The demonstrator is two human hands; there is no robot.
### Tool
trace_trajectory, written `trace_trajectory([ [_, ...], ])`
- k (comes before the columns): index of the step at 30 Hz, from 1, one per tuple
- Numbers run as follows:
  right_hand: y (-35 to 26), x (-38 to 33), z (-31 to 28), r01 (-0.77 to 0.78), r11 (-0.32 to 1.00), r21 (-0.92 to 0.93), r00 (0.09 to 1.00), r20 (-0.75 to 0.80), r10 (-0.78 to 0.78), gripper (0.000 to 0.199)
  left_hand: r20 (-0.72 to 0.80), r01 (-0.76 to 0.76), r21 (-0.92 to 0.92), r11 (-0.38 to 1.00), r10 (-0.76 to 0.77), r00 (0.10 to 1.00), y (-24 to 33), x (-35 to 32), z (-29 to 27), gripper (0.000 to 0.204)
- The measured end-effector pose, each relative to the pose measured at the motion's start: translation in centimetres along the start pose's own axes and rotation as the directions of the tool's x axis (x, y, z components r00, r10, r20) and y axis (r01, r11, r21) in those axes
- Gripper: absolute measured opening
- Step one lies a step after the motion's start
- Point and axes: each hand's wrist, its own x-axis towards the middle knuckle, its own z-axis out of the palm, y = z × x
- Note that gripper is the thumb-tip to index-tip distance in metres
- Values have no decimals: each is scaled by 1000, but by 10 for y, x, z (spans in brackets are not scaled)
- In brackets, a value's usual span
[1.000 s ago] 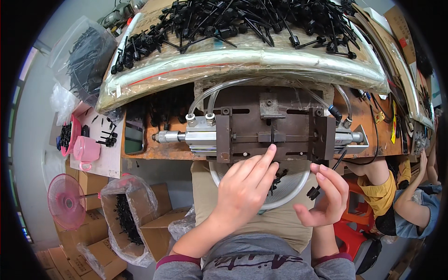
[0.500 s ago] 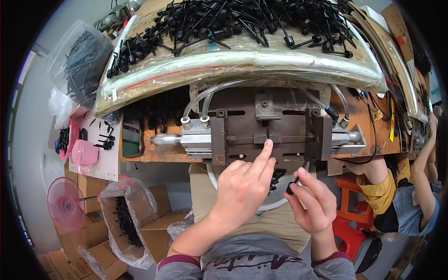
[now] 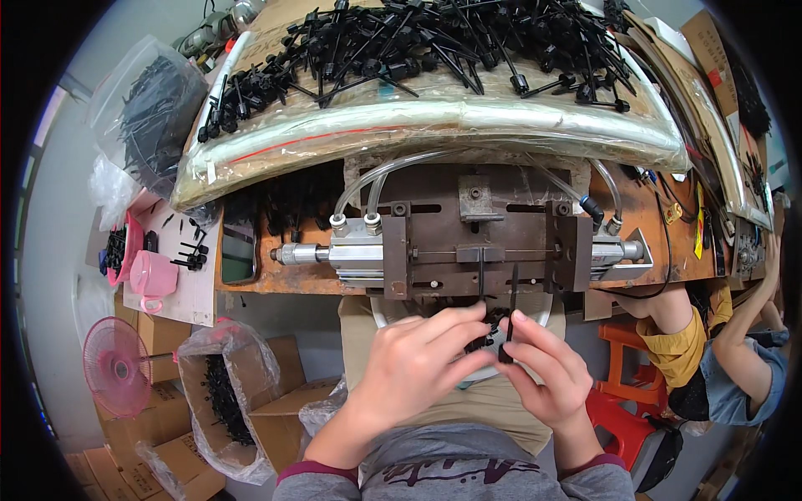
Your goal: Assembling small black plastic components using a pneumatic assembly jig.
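Below the press, both hands together, left hand and right hand grips pinching black pins.

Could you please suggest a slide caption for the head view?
Left hand and right hand hold thin black parts below a rusty pneumatic jig.
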Motion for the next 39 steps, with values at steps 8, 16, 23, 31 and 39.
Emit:
trace_trajectory([
  [8,-14,-2,-3,-147,805,574,985,161,65,27,213,383,-838,389,-413,886,-1,-6,-13,31],
  [16,-18,-7,-4,-163,751,640,981,185,55,24,160,336,-907,255,-529,834,5,-5,-14,22],
  [23,-20,-11,-4,-156,799,581,981,187,56,23,190,350,-905,243,-504,843,5,-9,-15,21],
  [31,-20,-9,-3,-146,820,553,981,191,46,25,236,366,-912,184,-495,836,4,-11,-9,21],
  [39,-18,-7,2,-96,866,490,984,176,9,29,257,363,-926,108,-524,812,0,-11,-5,22],
])
